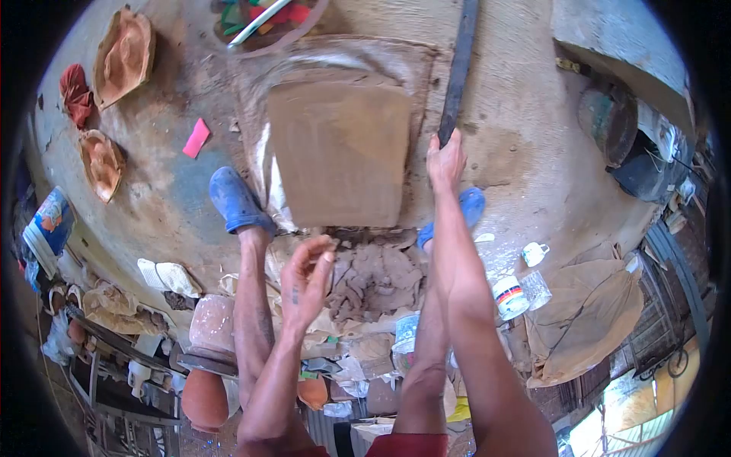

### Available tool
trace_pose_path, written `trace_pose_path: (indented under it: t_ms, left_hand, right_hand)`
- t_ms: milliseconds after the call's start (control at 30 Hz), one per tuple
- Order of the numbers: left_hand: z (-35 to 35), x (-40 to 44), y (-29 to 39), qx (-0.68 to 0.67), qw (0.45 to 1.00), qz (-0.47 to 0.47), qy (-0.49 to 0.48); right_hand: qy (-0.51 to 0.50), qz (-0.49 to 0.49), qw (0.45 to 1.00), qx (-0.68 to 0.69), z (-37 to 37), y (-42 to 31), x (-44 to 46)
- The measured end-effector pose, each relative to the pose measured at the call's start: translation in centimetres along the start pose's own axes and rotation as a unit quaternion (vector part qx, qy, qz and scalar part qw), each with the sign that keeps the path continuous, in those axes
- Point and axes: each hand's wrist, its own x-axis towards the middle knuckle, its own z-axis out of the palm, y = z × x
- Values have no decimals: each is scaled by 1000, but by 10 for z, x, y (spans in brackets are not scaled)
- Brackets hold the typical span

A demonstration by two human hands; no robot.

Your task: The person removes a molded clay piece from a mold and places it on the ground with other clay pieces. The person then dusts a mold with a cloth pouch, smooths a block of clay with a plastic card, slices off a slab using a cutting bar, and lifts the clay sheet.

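A smooth brown clay slab (pixel 339 152) with rounded corners lies on a sheet on the floor between the feet. My right hand (pixel 446 160) is closed round the lower end of a long dark flat bar (pixel 460 68), to the right of the slab. Below the slab's lower edge, my left hand (pixel 308 278) hangs with its fingers curled but apart, and nothing shows in it. Beside that hand is a heap of rough, lumpy clay (pixel 377 282).
Two clay moulds (pixel 122 57) and a red cloth (pixel 76 95) lie at the left. A basin (pixel 312 23) is at the top. White containers (pixel 510 297) and brown sheeting (pixel 582 320) are at the lower right, a terracotta pot (pixel 204 400) at the lower left.
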Motion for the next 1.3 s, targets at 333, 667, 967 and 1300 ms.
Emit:
trace_pose_path:
  t_ms: [333,667,967,1300]
  left_hand:
    - [214,161,161,-96,979,82,-162]
    - [292,159,202,-173,982,55,-56]
    - [272,81,115,-364,875,7,-318]
    - [216,-44,6,-184,909,81,-366]
  right_hand:
    - [-158,89,886,426,-176,76,-129]
    - [-83,-8,982,168,-205,133,-220]
    - [-106,137,922,347,-222,123,-220]
    - [-25,-33,967,251,-239,44,-158]
